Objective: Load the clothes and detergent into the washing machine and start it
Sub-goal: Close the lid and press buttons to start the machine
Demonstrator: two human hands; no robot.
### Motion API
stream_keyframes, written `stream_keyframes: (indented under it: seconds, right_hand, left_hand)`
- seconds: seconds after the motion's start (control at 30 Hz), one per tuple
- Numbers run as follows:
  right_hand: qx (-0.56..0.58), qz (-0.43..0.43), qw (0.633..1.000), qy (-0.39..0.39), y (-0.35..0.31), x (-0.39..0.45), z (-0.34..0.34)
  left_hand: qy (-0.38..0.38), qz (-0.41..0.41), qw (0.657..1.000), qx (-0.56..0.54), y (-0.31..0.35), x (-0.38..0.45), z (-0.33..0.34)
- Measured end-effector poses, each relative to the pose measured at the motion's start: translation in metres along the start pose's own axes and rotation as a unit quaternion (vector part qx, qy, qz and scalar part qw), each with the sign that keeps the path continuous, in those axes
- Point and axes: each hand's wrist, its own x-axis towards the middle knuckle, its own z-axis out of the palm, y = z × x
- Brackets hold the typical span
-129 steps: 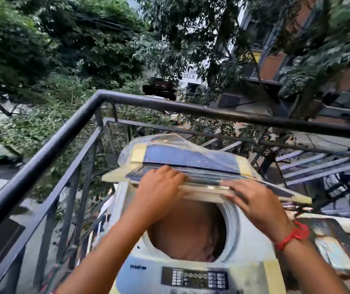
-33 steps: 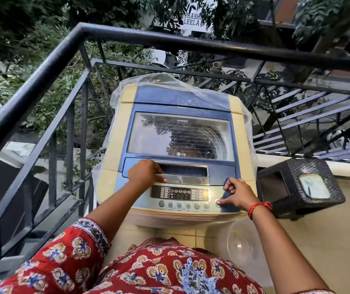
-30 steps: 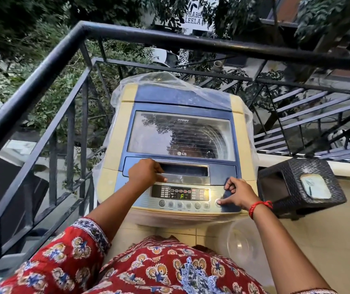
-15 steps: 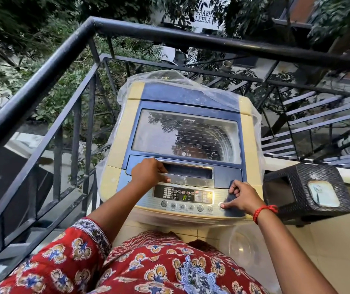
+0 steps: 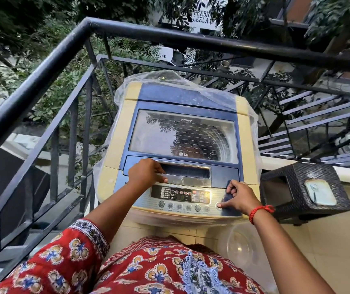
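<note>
The tiled floor (image 5: 337,247) holds two things — the washing machine (image 5: 182,132) and, just beside it, a dark stool (image 5: 309,187).

There was one washing machine (image 5: 180,145), with one closed glass lid (image 5: 183,137) and one control panel (image 5: 182,195) carrying a row of seven round buttons (image 5: 188,207). Two hands were on it, the left hand (image 5: 145,174) and the right hand (image 5: 238,198), the right wrist wearing one red thread bracelet (image 5: 260,211). Beside the machine stood one dark woven stool (image 5: 306,189), and one clear plastic sheet (image 5: 169,78) lay over the machine's back.
</note>
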Motion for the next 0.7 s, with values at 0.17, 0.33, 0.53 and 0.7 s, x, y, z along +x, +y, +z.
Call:
stream_keyframes:
  seconds: [0.17, 0.33, 0.53, 0.7]
  right_hand:
    - [-0.003, -0.009, 1.0, -0.001, -0.002, 0.0, -0.002]
    - [-0.032, -0.036, 0.999, -0.021, -0.001, 0.0, -0.005]
    - [0.089, -0.191, 0.976, 0.048, -0.035, -0.011, 0.013]
    - [0.238, -0.218, 0.945, -0.043, -0.051, -0.007, 0.035]
  left_hand:
    - [0.0, 0.004, 1.0, -0.002, 0.001, -0.003, -0.002]
    - [0.006, 0.008, 1.0, 0.007, 0.002, -0.005, -0.001]
    - [0.034, 0.068, 0.994, 0.077, 0.003, -0.019, 0.001]
    - [0.048, 0.205, 0.977, -0.03, -0.001, -0.021, 0.014]
